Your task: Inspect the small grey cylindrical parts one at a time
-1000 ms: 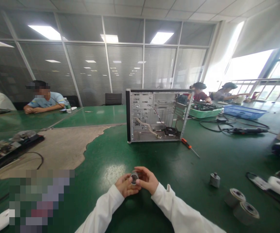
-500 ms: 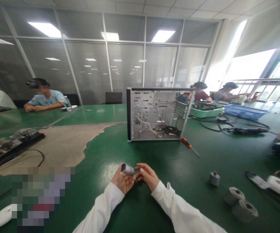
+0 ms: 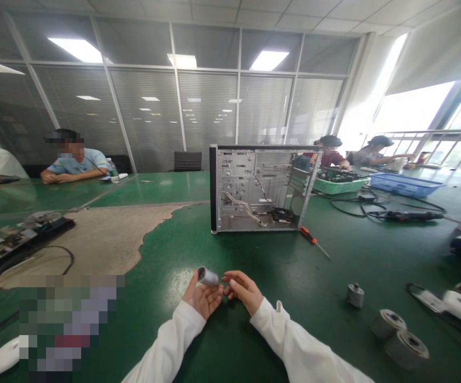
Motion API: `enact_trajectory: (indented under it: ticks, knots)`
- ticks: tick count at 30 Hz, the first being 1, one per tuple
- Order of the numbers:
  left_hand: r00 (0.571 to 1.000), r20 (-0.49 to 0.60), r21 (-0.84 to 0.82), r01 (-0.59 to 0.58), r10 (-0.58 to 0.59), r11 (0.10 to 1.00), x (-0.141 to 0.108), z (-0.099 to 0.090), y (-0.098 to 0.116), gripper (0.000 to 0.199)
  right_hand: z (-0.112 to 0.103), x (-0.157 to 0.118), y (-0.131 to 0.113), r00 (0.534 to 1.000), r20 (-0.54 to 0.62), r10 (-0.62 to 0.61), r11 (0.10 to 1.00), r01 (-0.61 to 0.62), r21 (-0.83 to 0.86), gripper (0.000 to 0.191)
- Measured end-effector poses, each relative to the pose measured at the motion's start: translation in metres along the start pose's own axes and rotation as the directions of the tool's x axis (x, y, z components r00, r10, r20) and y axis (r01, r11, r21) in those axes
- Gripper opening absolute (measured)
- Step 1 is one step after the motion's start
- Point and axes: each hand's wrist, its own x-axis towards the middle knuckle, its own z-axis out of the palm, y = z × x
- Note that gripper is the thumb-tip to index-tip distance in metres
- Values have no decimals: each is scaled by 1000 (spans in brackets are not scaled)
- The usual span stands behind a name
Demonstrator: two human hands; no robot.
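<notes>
My left hand [image 3: 204, 299] is turned palm up, with a short silver metal cylinder [image 3: 208, 277] resting across its fingers and against the thumb. The cylinder lies tilted, its dark open-looking end facing left. Just to the right, my right hand [image 3: 243, 290] hovers with loosely bent fingers apart, its fingertips close to the cylinder's right end. I see nothing in that hand, though part of its palm is hidden. On the green table to the right stand a small metal motor-like part [image 3: 355, 295] and two wider grey rings [image 3: 406, 349].
An opened computer case [image 3: 262, 189] stands ahead, an orange-handled screwdriver [image 3: 314, 240] at its lower right corner. Green [image 3: 340, 186] and blue baskets [image 3: 406, 184] sit farther right beside black cables. Circuit boards [image 3: 18, 239] lie left. Several people sit around the table.
The right fingertips have drawn slightly away from the cylinder's right end. The cylinder has shifted a little in my left hand. The view has moved slightly.
</notes>
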Motion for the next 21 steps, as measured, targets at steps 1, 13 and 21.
enact_trajectory:
  ticks: [1, 13, 21]
  knots:
    - [999, -36, 30, -23, 24, 999, 0, 1, -2, 56, 0, 0, 0, 1000, 1, -2, 1000, 2, -1, 30]
    - [854, 22, 477, -466, 520, 745, 13, -8, -21, 51, 2, -1, -5, 1000, 12, 19, 1000, -19, -11, 28]
    - [545, 258, 861, -504, 798, 65, 9, -3, -31, 65, 3, -2, -9, 1000, -2, 22, 998, -22, -63, 31]
